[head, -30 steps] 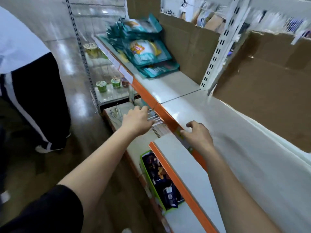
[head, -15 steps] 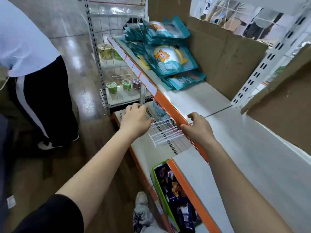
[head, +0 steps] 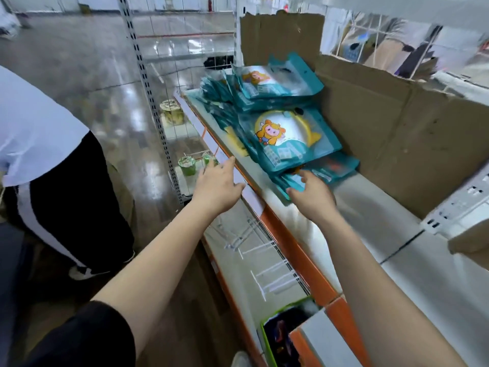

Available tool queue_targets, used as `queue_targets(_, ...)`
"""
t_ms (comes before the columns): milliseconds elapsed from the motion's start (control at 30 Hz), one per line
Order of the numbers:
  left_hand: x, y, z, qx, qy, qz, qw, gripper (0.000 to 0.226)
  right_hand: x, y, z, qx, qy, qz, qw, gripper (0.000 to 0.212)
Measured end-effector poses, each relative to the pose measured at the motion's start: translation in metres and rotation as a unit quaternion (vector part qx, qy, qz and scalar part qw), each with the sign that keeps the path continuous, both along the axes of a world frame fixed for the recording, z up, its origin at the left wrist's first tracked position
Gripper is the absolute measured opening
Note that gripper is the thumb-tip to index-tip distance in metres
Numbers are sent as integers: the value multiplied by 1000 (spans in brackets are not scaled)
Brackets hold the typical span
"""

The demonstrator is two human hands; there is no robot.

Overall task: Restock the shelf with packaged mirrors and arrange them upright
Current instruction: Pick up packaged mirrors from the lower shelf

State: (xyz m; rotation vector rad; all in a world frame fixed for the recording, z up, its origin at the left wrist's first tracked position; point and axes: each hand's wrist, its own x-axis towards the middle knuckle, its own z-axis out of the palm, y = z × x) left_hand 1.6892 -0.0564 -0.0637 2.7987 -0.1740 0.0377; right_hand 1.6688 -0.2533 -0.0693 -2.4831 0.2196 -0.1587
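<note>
Mirror packs [head: 288, 139] lie flat in a slumped, overlapping heap at the far end of the white shelf [head: 370, 207]. None stands upright, and their back edges meet the torn cardboard [head: 410, 144] lining the rear. Nearer than the heap the shelf top is bare, so there is room to stand packs in a row against the cardboard. The limits are that wall behind and the labelled front strip [head: 254, 200], past which a pack would drop toward the wire rack [head: 264, 260] below. A person [head: 53, 168] stands close in the aisle on the left, beside the slotted post [head: 148, 88], so outward swings want care. The packs look like glossy teal film pouches. They are probably light, slippery on one another, bendy at the margins, stiff where the round mirror sits, and breakable if dropped. They are best taken by both side edges across the stiff middle, not by the floppy top flap. The lowest pack [head: 328, 169] carries the others, so pulling it may spill the heap. The right hand [head: 312, 197] is loosely spread, fingertips at that pack's near corner, gripping nothing visible. The left hand [head: 218, 188] is flat, wide and empty over the front strip; whether it touches cannot be told.
</note>
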Motion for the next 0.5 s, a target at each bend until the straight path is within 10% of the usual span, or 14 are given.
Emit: queue_targets(500,139,-18,37,10,-58,-29,998,42,116,-10,9,-12,12,-31,999,39)
